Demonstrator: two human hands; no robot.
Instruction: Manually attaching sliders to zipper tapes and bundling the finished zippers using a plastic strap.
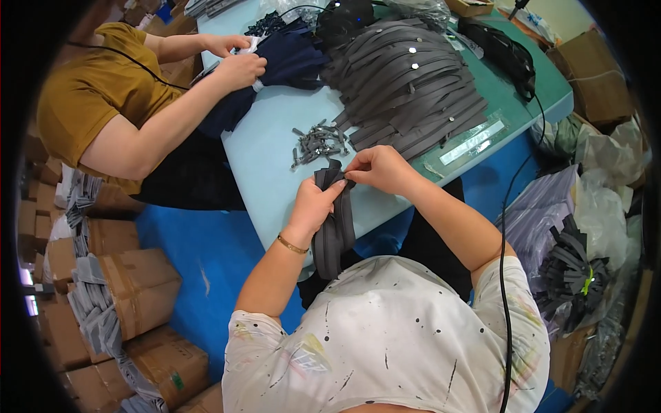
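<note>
Left hand [314, 205]: thumb and fingers closed around a bundle of dark grey strips [333, 237], thumb toward the upper end. Right hand [381, 168]: thumb and forefinger pinched together at the upper end of the same bundle, just beside the left thumb; pinched item too small to tell. Bundle: upper end above the near edge of the pale table [258, 175], long tails hanging toward the lap. Just beyond: loose heap of small grey metallic pieces [319, 143]. Farther right: broad layered spread of dark grey strips [413, 82], small shiny discs on top. At left: co-worker in mustard shirt [89, 103], both hands at navy strips [292, 58] with white band. Lower left: stacked cardboard boxes [138, 289].
</note>
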